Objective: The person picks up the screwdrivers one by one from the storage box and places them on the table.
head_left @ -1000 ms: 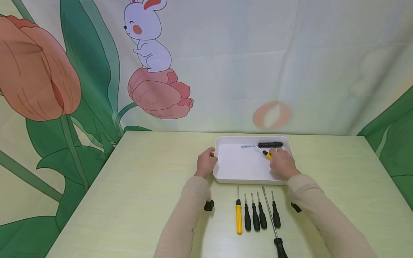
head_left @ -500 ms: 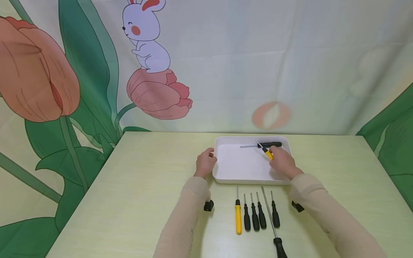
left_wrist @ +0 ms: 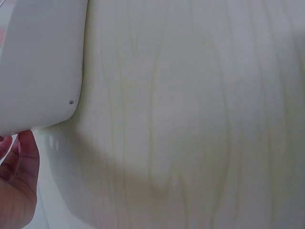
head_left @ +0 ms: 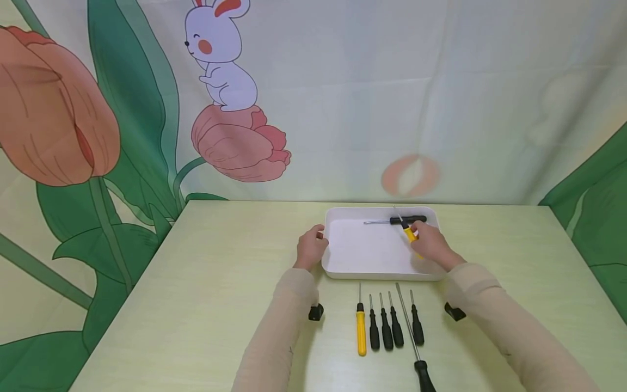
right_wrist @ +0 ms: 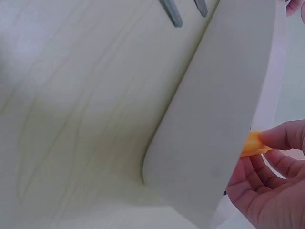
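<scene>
A yellow-handled screwdriver (head_left: 409, 234) is pinched between the thumb and fingers of my right hand (head_left: 431, 243), over the right part of the white tray (head_left: 362, 276). Its shank points away and crosses a black-handled screwdriver (head_left: 413, 220) lying in the tray near the back wall. In the right wrist view, thumb and fingertips hold the yellow handle (right_wrist: 252, 143) just beyond the tray wall. My left hand (head_left: 311, 247) grips the tray at its left end; in the left wrist view its thumb touches the tray wall (left_wrist: 43, 62), while the other fingertips are partly hidden.
In front of the tray lie another yellow-handled screwdriver (head_left: 361, 332) and several small black-handled screwdrivers (head_left: 386, 330), roughly side by side. A long black-handled screwdriver (head_left: 424, 375) lies slanted near the front. A patterned curtain (head_left: 343, 109) hangs behind the table (head_left: 220, 272).
My right hand has turned the yellow-handled screwdriver so its tip swings right and away, pointing more straight back; more of the handle shows. My left hand stays at the tray's left end.
</scene>
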`<action>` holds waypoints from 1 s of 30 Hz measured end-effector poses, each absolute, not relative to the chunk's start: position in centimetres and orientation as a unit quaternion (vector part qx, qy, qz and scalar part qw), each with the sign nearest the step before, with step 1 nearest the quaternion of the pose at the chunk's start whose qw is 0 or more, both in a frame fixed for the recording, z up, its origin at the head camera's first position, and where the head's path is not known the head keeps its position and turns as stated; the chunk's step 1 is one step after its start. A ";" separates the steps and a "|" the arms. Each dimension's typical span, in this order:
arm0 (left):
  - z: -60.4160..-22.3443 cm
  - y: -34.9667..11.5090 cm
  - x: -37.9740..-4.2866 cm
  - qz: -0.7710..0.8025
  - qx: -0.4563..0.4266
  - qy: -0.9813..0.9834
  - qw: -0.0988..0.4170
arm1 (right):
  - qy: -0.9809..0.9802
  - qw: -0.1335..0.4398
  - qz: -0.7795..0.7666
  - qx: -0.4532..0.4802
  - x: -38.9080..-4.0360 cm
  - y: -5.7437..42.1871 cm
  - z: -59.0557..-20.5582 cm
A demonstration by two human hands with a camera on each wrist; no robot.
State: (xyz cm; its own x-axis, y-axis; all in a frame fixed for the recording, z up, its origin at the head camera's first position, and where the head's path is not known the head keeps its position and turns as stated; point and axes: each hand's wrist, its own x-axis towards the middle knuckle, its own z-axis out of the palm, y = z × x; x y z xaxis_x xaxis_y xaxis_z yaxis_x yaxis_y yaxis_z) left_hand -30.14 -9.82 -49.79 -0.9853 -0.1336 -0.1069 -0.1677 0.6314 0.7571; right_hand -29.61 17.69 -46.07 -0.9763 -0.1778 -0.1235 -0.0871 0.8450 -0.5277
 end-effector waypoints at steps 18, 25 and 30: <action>-49.9 -9.9 -30.1 0.414 -0.076 0.907 0.011 | 0.856 0.217 -0.470 0.001 -28.4 17.2 -45.1; -49.9 -9.9 -30.2 0.418 -0.076 0.905 0.009 | 0.824 0.242 -0.513 0.017 -28.0 17.4 -45.2; -50.0 -9.9 -30.2 0.419 -0.076 0.905 0.010 | 0.796 0.264 -0.544 0.029 -27.7 17.4 -45.2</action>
